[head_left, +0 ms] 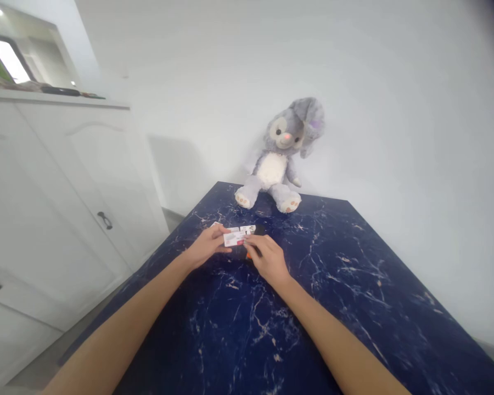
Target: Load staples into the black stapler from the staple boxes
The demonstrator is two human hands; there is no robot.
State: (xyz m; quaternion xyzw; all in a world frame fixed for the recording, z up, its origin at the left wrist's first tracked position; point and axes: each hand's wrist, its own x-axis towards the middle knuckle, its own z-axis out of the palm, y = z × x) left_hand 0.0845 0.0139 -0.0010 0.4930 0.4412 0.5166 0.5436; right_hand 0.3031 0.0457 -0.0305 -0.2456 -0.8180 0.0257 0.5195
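Observation:
A small white box with red print (233, 239) is held above the dark blue marbled table (247, 329). My left hand (206, 246) grips its left end between thumb and fingers. At the box's right end, the fingertips of my right hand (269, 258) are pinched together against it. Just behind the box lies another white item with dark marks (247, 228), partly covered. Something dark with an orange part (249, 254) shows beneath my right fingers; its shape is mostly hidden.
A grey plush rabbit (273, 169) sits at the table's far edge, leaning on the white wall (197, 66). White cabinets (78, 181) with dark handles stand to the left, with a dark object (61, 91) on top.

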